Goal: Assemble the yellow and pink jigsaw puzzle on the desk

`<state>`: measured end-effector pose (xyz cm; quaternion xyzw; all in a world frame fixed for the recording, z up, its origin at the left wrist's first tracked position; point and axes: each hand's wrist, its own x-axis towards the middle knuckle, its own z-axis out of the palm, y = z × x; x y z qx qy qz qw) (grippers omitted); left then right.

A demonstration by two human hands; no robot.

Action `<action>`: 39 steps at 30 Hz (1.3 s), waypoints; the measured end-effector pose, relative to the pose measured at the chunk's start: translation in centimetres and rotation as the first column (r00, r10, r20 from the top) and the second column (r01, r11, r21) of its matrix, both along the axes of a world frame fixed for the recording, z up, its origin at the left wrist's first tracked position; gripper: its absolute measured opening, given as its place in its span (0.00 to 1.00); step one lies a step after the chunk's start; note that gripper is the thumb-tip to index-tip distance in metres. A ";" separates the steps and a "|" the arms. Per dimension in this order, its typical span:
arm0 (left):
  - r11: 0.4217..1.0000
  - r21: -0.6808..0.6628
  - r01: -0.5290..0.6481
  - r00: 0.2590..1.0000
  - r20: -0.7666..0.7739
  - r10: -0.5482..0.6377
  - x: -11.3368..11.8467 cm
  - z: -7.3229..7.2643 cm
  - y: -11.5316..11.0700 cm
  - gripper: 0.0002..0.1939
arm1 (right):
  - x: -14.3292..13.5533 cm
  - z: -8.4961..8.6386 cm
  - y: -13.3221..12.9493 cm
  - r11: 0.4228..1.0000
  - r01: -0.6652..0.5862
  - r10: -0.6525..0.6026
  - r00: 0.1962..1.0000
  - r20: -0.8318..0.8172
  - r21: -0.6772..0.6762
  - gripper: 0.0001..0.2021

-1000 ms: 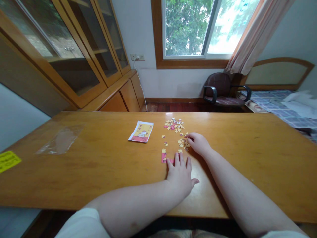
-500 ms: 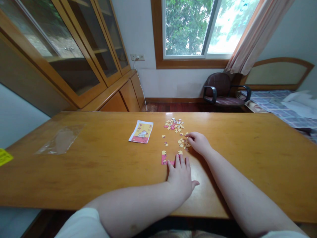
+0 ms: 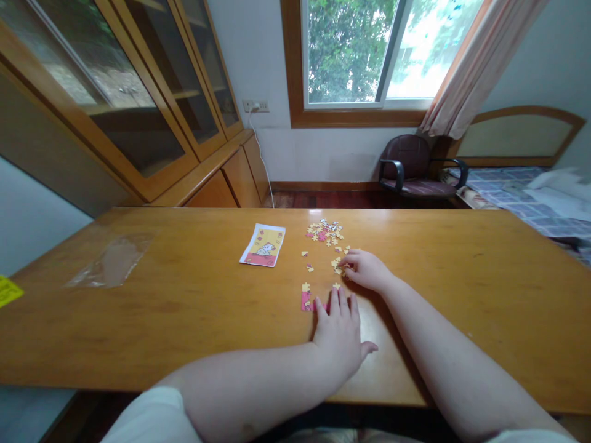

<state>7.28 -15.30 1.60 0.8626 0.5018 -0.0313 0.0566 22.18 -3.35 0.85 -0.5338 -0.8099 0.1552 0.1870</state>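
My left hand [image 3: 338,332] lies with fingers spread over the lower right of a partly joined pink and yellow puzzle section [image 3: 305,298], covering some of it. My right hand [image 3: 364,269] is over the right side of a small group of yellow pieces [image 3: 336,263]; its fingers are bent and apart, touching the pieces. Farther back lies a heap of yellow, pink and white pieces [image 3: 324,231]. Two loose pieces [image 3: 309,267] sit between the heap and the joined section. A picture card [image 3: 264,245] with a white cartoon animal lies to the left.
A clear plastic bag [image 3: 113,261] lies on the left of the wooden table [image 3: 198,320], with a yellow label [image 3: 9,291] at the far left edge. Beyond the table stand a glass-door cabinet [image 3: 184,154], a chair [image 3: 409,163] and a bed [image 3: 517,191].
My right hand has moved slightly left and nearer, farther over the yellow pieces. My left hand and the joined section have slid a little toward me.
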 end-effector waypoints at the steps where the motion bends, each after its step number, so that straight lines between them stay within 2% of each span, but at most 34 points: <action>1: 1.000 0.020 0.023 0.999 0.023 -0.023 0.0 0.0 0.0 0.49 | 0.0 0.0 0.0 1.000 -0.019 0.019 1.000 0.008 0.002 0.12; 6: 0.973 0.083 0.214 0.966 0.132 -0.223 -0.4 0.4 0.1 0.43 | 0.1 -0.3 0.2 0.994 -0.109 0.109 0.994 -0.007 -0.010 0.14; 10: 0.953 0.100 0.287 0.943 0.148 -0.299 -0.5 0.9 0.1 0.39 | 0.0 -0.5 0.4 0.997 -0.070 0.070 0.998 -0.009 -0.025 0.08; 14: 0.948 0.116 0.298 0.938 0.146 -0.313 -0.6 1.1 0.2 0.37 | -0.3 -0.4 0.4 0.999 0.016 -0.016 1.000 -0.008 -0.041 0.05; 21: 0.943 0.134 0.304 0.933 0.158 -0.323 -0.7 0.9 0.2 0.37 | -0.3 0.0 0.0 0.999 0.043 -0.043 0.999 -0.029 0.004 0.08; 26: 0.949 0.104 0.297 0.939 0.150 -0.310 -0.6 1.1 0.2 0.37 | -0.4 -0.3 0.1 0.999 0.033 -0.033 0.999 0.004 -0.027 0.05; 32: 0.947 0.108 0.301 0.936 0.157 -0.316 -0.6 1.2 0.2 0.36 | -0.4 -0.2 0.0 0.999 0.047 -0.047 0.998 -0.029 0.011 0.08; 39: 0.950 0.093 0.298 0.937 0.159 -0.310 -0.5 1.3 0.2 0.36 | -0.5 -0.4 0.0 1.000 -0.007 0.007 1.000 -0.019 0.003 0.09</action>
